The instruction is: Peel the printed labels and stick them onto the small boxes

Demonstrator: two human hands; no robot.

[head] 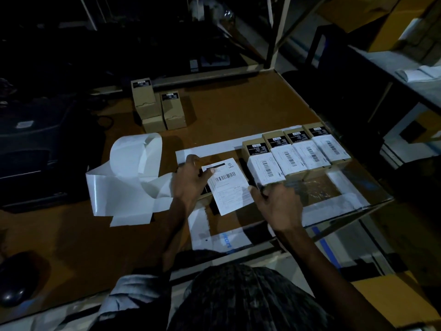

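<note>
Now, step: we lay a peeled label (pixel 228 185) over a box mostly hidden beneath it.
Left hand (pixel 191 180): pinches the label's top edge.
Right hand (pixel 278 204): closed at its lower right corner.
Labelled boxes (pixel 298 156): rowed just beside.
Next: we judge it needs squaring, then pressing flat.

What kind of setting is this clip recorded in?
Probably a dim warehouse packing station: a row of small brown cardboard boxes with white barcode labels on a brown worktable, a curling white label-backing strip, and metal shelving uprights behind.
</note>
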